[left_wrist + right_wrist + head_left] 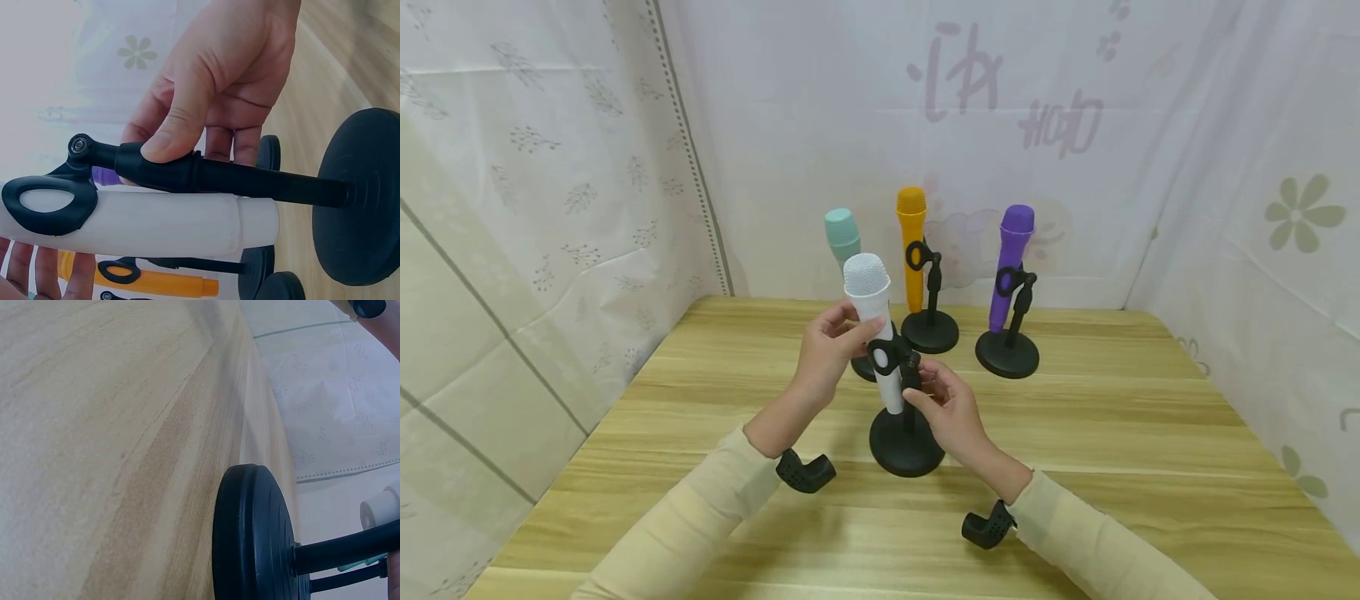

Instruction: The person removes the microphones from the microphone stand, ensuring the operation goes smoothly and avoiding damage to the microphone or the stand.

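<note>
A white microphone [867, 279] leans in the ring clip of a black desk stand [906, 450], whose round base is on the table. My left hand [820, 354] grips the microphone's upper body, thumb in front and fingers behind. On the stand's post my right hand [957, 417] has its thumb and fingers around the upper collar, which the left wrist view shows closely, with the thumb [164, 142] pressing the collar. The right wrist view catches the base [250, 537] and part of the post; most of the right hand is outside it.
Behind stand an orange microphone [913, 267], a purple microphone [1011, 267] and a mint-green microphone [841, 227], the last partly hidden by the white one. Black stands hold the orange and purple ones. Patterned white curtains [820, 150] enclose the wooden table [1112, 433] at the back and sides.
</note>
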A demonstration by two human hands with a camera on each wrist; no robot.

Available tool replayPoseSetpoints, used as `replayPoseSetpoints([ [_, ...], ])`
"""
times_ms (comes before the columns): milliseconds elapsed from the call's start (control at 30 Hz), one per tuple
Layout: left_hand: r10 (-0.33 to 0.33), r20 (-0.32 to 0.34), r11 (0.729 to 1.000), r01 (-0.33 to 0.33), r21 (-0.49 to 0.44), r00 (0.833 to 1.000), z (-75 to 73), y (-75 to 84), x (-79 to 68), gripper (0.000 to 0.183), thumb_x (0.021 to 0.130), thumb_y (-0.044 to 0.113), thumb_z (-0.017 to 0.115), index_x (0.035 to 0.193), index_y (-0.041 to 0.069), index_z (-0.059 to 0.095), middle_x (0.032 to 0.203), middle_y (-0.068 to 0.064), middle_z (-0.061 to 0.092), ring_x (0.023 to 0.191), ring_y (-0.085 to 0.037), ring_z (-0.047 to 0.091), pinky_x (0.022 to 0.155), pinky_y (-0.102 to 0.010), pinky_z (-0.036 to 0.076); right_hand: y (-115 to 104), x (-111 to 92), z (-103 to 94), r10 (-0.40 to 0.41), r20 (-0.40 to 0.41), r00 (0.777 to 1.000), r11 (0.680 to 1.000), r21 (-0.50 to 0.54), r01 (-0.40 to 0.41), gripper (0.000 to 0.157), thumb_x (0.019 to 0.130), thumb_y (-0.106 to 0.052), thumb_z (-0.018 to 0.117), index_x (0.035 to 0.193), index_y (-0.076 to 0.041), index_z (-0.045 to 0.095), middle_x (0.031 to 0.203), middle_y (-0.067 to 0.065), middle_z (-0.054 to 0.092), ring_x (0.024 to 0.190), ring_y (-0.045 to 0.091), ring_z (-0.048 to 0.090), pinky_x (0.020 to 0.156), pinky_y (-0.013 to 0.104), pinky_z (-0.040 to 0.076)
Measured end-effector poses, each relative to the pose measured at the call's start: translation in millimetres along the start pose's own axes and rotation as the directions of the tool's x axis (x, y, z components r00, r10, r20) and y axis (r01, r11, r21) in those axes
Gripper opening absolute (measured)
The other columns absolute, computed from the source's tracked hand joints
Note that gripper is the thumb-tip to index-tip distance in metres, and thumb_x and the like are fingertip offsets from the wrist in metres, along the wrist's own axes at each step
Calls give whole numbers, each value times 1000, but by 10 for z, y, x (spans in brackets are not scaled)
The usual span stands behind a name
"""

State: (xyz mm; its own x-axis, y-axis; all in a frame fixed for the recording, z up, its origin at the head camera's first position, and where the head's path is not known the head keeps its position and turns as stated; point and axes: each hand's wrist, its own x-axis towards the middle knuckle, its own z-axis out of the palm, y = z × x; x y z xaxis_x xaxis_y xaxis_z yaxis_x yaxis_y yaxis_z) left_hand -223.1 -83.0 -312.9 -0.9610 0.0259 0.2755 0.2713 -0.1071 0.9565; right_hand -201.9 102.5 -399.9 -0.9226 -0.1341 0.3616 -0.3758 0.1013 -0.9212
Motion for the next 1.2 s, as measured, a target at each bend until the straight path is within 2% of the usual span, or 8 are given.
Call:
replayPoseSetpoints([
  [167,6,4,1000,-6,-15,1000,-10,37,24,24,87,12,71,106,-1,62,108,-11,64,92,-21,62,76,-35,55,10,7,6,1,-7,1000,1000,-3,-1,33,90,-10,70,123,-10,62,110,9,61,98,25,61,81,32,51],
  [400,10,8,999,-10,-33,1000,-18,82,56,28,88,11,70,113,0,62,111,-11,64,94,-22,61,77,-36,55,15,8,4,0,-8,1000,1000,-5,0,33,90,-10,70,122,-10,62,110,9,62,97,25,61,81,31,52],
  [567,18,7,998,-17,-63,1000,-22,111,59,28,87,9,70,112,-2,62,110,-11,64,93,-22,62,76,-36,55,16,7,3,-1,-2,1000,1000,0,1,33,90,-11,70,123,-9,62,110,10,62,98,26,61,81,31,52],
  [800,33,-1,996,-33,-84,999,-29,164,71,26,88,8,70,111,-1,63,105,-8,64,89,-21,62,75,-36,56,-3,3,3,34,5,999,999,8,-34,34,91,-10,69,124,-7,61,113,13,61,100,26,60,83,28,50],
  [1067,26,8,992,-25,-121,1000,-52,229,99,21,89,8,69,109,3,64,104,-6,64,92,-21,63,77,-37,56,-306,-70,14,27,1,1000,1000,2,-27,32,91,0,66,122,3,59,109,17,62,96,24,61,80,25,51],
  [1200,27,4,992,-26,-123,1000,-67,245,95,19,89,7,68,107,4,64,103,-5,65,91,-20,63,76,-36,56,-327,-73,22,19,5,1000,1000,3,-19,32,90,0,67,121,4,59,109,18,61,96,25,61,80,25,51],
])
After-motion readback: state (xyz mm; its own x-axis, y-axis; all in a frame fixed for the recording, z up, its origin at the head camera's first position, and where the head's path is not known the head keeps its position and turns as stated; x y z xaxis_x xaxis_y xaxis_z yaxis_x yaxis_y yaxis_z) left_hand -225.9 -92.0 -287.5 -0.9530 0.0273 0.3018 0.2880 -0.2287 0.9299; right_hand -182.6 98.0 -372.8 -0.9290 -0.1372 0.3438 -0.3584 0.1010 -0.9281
